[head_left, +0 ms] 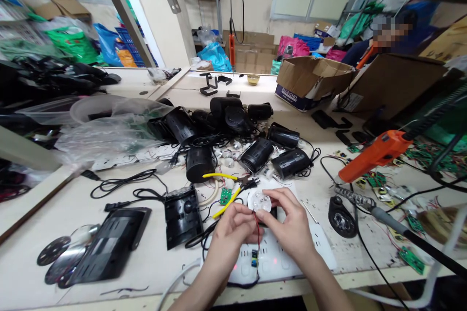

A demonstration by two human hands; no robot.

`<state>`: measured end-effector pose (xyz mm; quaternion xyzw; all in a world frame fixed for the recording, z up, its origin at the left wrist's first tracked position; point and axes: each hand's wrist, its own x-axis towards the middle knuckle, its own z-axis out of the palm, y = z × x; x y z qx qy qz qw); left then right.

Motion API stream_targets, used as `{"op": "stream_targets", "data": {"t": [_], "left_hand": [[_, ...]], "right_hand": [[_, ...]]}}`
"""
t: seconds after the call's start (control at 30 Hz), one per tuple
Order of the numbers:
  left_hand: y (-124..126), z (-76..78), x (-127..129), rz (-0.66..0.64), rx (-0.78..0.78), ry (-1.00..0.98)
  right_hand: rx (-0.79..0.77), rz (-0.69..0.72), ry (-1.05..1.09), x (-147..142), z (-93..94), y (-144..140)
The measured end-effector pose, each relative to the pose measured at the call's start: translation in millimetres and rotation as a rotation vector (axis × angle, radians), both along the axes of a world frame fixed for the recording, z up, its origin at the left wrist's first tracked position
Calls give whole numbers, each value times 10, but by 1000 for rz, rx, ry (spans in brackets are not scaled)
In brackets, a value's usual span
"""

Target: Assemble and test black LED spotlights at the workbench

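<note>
The white disc (pixel 260 200) is round, with no long axis to speak of; its bumpy lens face tilts up and toward the far side of the bench. It sits between both hands, just above the power strip (pixel 314 248) at the near edge. The left hand (pixel 233 226) is curled, fingertips pinching the disc's left rim where red and black wires (pixel 257 233) hang down. The right hand (pixel 292 223) arches over from the right, thumb and fingers gripping the far rim. Both forearms rise from the near edge, converging. Yellow-handled cutters (pixel 228 192) lie just beyond.
</note>
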<state>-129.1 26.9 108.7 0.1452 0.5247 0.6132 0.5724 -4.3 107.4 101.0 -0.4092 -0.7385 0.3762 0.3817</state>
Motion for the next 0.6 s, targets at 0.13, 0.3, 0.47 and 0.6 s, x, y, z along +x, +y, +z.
{"op": "stream_targets", "data": {"t": [0.13, 0.3, 0.47, 0.6], "left_hand": [[-33, -126, 11, -37, -20, 23], [-40, -307, 15, -106, -7, 85], [-72, -194, -22, -198, -25, 250], [-105, -68, -75, -214, -32, 470]], "right_hand": [[9, 22, -61, 41, -38, 27], [66, 67, -126, 53, -72, 7], [79, 90, -127, 84, -71, 6], [71, 110, -169, 113, -45, 19]]}}
